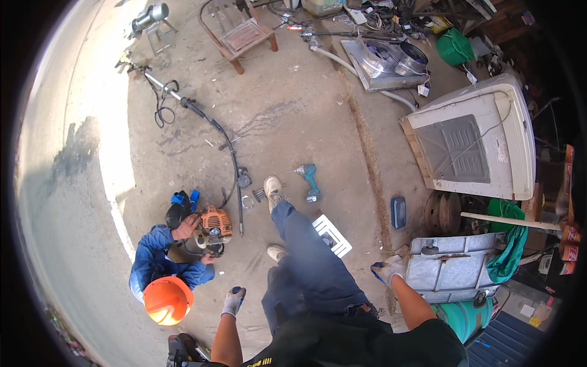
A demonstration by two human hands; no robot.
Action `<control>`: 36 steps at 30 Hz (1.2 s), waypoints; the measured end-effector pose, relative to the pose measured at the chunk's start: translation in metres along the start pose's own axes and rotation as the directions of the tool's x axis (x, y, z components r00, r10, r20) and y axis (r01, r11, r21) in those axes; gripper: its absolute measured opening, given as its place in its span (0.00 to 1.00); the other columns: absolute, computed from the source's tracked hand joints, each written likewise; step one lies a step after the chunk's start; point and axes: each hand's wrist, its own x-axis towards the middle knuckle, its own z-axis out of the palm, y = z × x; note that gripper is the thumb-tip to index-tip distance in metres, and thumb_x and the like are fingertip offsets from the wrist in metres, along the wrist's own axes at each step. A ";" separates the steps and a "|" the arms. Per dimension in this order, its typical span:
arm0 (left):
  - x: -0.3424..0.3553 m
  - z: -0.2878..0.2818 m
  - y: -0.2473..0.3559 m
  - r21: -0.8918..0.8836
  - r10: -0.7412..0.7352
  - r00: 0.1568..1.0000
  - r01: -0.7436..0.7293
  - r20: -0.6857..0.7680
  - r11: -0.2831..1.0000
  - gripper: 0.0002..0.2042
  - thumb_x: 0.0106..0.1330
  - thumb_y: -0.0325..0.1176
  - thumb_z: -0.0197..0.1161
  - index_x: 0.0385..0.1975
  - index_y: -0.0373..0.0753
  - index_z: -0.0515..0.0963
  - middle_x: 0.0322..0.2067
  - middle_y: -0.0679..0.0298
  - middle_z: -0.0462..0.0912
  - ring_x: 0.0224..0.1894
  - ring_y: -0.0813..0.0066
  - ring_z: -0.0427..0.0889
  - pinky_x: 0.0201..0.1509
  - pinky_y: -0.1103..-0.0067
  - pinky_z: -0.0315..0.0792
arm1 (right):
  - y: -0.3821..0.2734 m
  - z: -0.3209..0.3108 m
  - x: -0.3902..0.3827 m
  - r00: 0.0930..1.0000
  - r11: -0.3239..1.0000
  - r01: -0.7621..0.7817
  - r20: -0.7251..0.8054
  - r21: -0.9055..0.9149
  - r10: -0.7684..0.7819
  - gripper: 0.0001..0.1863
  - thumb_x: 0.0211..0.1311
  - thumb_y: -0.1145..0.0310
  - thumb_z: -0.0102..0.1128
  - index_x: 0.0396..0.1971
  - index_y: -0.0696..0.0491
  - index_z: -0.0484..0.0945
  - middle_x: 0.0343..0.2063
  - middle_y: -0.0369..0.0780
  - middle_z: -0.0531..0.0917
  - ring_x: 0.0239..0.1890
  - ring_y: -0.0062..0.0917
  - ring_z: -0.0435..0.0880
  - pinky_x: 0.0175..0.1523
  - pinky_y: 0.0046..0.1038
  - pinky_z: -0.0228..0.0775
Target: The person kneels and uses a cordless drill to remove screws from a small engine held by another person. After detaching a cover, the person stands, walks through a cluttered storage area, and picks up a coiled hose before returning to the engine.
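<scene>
My left hand [233, 301], in a white glove with dark blue on the fingers, hangs beside my leg. Its fingers are loosely bent and I see nothing in it. On the other side my right hand [387, 271], gloved alike, is held out from my body with the fingers apart and empty. It is nearest to a grey metal panel [452, 264]. On the ground past my shoes lie a teal cordless drill [310, 182] and a white slotted plate [333, 234], partly behind my leg. At left, a co-worker in an orange helmet [168, 301] has both hands on an orange engine [215, 223].
A long trimmer shaft [211, 119] with a bent hose lies ahead-left. Farther off stand a wooden chair [244, 37] and a metal motor on a stand [150, 19]. At right are a large white appliance casing [516, 134], a blue case [398, 212] and a rusty wheel rim [443, 211].
</scene>
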 end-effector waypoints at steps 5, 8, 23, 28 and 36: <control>-0.020 -0.001 0.104 0.068 -0.186 0.968 0.177 0.169 0.982 0.13 0.55 0.40 0.66 0.23 0.34 0.79 0.18 0.68 0.77 0.19 0.79 0.73 0.25 0.79 0.68 | 0.113 0.030 0.046 0.990 0.893 -0.056 -0.093 0.447 0.108 0.21 0.60 0.49 0.57 0.39 0.53 0.81 0.31 0.37 0.84 0.31 0.22 0.80 0.40 0.25 0.72; -0.004 0.001 0.216 0.002 -0.081 0.993 0.081 0.091 0.997 0.10 0.55 0.38 0.66 0.23 0.36 0.80 0.20 0.68 0.77 0.20 0.79 0.74 0.24 0.82 0.68 | 0.100 -0.011 0.075 0.991 0.912 -0.098 -0.041 0.399 0.125 0.17 0.62 0.53 0.55 0.30 0.52 0.81 0.23 0.34 0.80 0.23 0.19 0.76 0.31 0.23 0.69; 0.028 0.115 0.882 -0.036 0.108 0.976 -0.103 0.187 0.994 0.13 0.64 0.38 0.64 0.41 0.36 0.80 0.31 0.64 0.83 0.26 0.77 0.79 0.28 0.81 0.69 | -0.128 -0.487 0.221 0.952 -0.217 0.307 -0.299 0.927 0.068 0.26 0.63 0.68 0.59 0.60 0.59 0.67 0.47 0.43 0.80 0.48 0.31 0.80 0.48 0.27 0.75; 0.073 0.122 1.004 0.360 0.233 0.946 -0.303 0.224 0.883 0.15 0.60 0.43 0.65 0.34 0.34 0.81 0.24 0.66 0.81 0.26 0.79 0.77 0.31 0.80 0.69 | -0.167 -0.494 0.365 0.473 -0.550 -0.835 -0.551 -0.031 -0.687 0.28 0.70 0.68 0.44 0.67 0.55 0.54 0.65 0.46 0.59 0.67 0.33 0.55 0.58 0.44 0.71; 0.221 0.222 1.222 0.947 0.028 0.968 -0.250 0.250 0.202 0.27 0.54 0.49 0.62 0.49 0.35 0.78 0.45 0.49 0.82 0.51 0.54 0.80 0.57 0.69 0.70 | -0.228 -0.523 0.573 0.957 -0.585 -0.286 -0.257 -0.759 -0.135 0.34 0.70 0.49 0.42 0.71 0.46 0.50 0.72 0.38 0.48 0.73 0.31 0.46 0.71 0.51 0.37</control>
